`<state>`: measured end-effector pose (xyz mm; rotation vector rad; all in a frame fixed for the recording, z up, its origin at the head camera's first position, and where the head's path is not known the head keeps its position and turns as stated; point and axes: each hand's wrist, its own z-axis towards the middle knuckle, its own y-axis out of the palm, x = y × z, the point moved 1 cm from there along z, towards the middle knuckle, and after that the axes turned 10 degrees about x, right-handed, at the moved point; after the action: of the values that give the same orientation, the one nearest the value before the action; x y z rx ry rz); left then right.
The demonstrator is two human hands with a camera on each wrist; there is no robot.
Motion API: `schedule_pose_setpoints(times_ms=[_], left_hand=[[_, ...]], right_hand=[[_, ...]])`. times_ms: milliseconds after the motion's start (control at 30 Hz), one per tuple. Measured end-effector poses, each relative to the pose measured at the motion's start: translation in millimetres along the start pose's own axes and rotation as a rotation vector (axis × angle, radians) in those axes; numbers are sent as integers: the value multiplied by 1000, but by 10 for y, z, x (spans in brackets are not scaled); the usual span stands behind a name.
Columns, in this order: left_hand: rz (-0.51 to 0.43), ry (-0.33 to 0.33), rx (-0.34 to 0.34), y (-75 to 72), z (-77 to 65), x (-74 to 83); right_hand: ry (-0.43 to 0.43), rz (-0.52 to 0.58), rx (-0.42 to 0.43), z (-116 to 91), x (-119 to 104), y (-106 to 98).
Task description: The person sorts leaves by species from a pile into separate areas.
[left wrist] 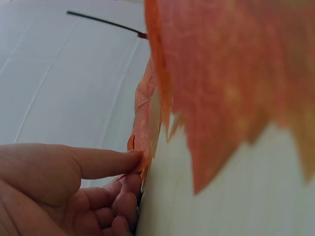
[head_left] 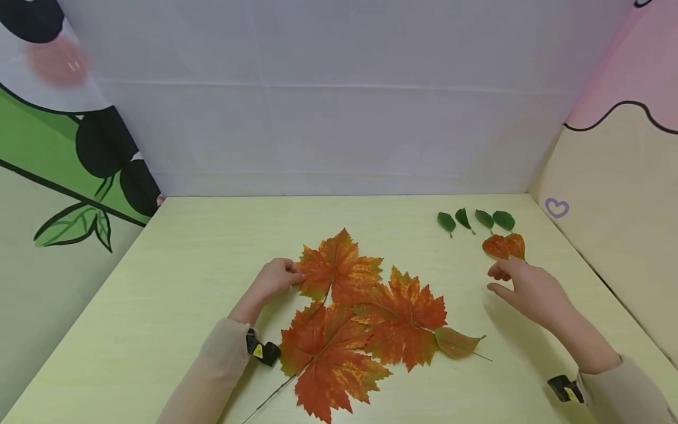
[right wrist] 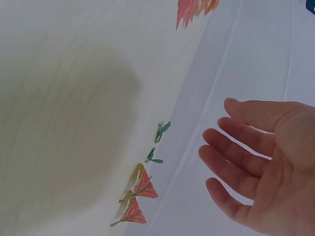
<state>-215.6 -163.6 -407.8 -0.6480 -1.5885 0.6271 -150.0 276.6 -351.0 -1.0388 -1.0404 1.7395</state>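
Three large orange maple leaves lie overlapping in the middle of the pale table (head_left: 175, 306). My left hand (head_left: 279, 275) pinches the left edge of the far maple leaf (head_left: 339, 266); in the left wrist view the thumb (left wrist: 106, 162) presses that leaf edge (left wrist: 145, 123) against curled fingers. My right hand (head_left: 516, 284) hovers open, fingers spread, just in front of two small red-orange leaves (head_left: 504, 246) and holds nothing. In the right wrist view the open hand (right wrist: 246, 167) is apart from those small red leaves (right wrist: 140, 186).
Several small green leaves (head_left: 475, 219) lie in a row at the back right. A small brownish-green leaf (head_left: 455, 343) sits beside the right maple leaf (head_left: 405, 315). The near maple leaf (head_left: 325, 359) has a long stem. Walls enclose the table on three sides.
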Motion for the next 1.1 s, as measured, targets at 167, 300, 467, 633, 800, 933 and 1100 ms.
schedule_pose_setpoints(times_ms=[167,300,467,633,800,933,1100], left_hand=[[2,1,0,-2,4,-2],[1,3,-2,1,11,-7],[-1,3,-3,4,18,-12],[1,7,-3,5,26,-16],[7,3,-1,2,26,-13],[2,0,1,1,18,-13],[3,5,-4,-6,13,-6]], right_hand=[[-88,27,-45,-92,-131,32],[-169,71,-128,-158,-223,74],[-221,128,-241,-209,-307,137],[-231,149,-298,-236,-363,212],[-285,113,-297,-236,-418,290],[-322,64,-285,-211,-484,342],[-332,6,-310,-177,-570,381]])
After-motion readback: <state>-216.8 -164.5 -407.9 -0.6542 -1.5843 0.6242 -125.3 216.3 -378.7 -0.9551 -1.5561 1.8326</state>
